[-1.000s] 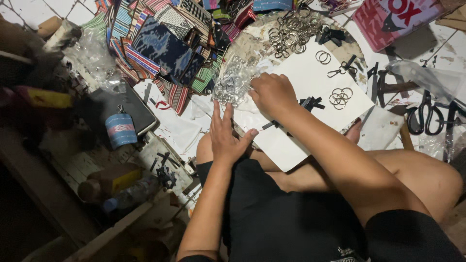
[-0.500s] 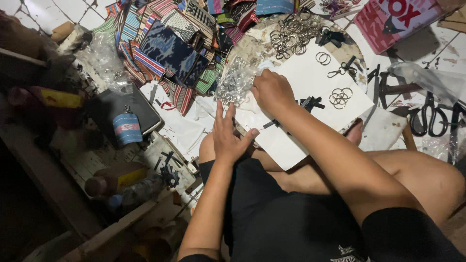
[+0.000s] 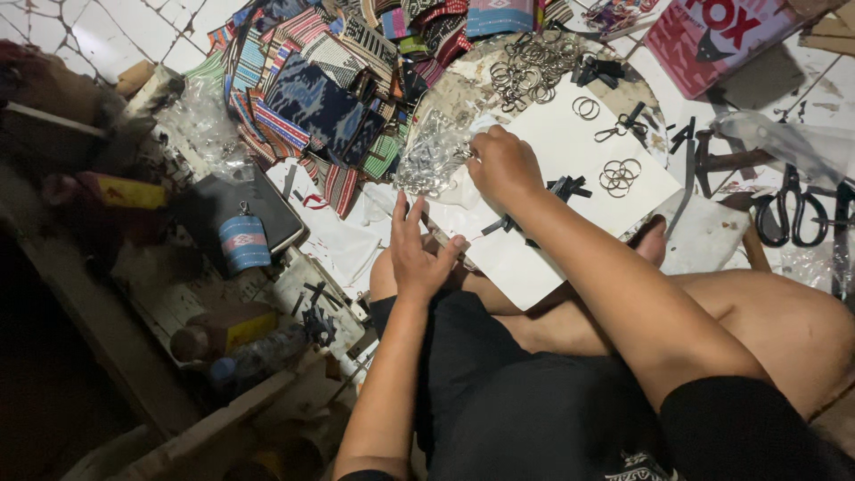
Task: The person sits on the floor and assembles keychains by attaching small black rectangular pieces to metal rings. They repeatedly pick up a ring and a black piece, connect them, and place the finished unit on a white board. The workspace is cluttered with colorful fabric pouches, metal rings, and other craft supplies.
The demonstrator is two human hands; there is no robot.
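At the far left, low in the scene, a brown bottle (image 3: pixel 212 331) lies on its side on the littered floor. Just beyond it, one small blue woven pouch (image 3: pixel 243 241) with a metal ring rests against a dark flat case (image 3: pixel 233 212). Farther off lies a heap of striped woven fabric pieces (image 3: pixel 313 98), too many and too overlapped to count.

The left hand (image 3: pixel 419 252) lies flat and open, fingers spread and pointing away from the person, its palm down on the near left edge of a white board (image 3: pixel 570 178) that rests across the person's lap. It holds nothing.

Just beyond that hand is a clear plastic bag of small metal clasps (image 3: pixel 430 158), at the board's far left corner. The right hand (image 3: pixel 503 165) is curled, knuckles up, with its fingertips pinched at the edge of that bag; whether it holds a single clasp I cannot tell.

On the board, right of the right hand, lie black strap pieces (image 3: pixel 568 187), then a cluster of about four split rings (image 3: pixel 620 174) and, farther away, a pair of rings (image 3: pixel 585 107). Beyond the board sits a loose pile of key rings (image 3: pixel 532 69), uncountable. At the far right, one pair of black-handled scissors (image 3: pixel 788 214) lies on the floor, and a red box (image 3: pixel 712 36) stands at the far edge.
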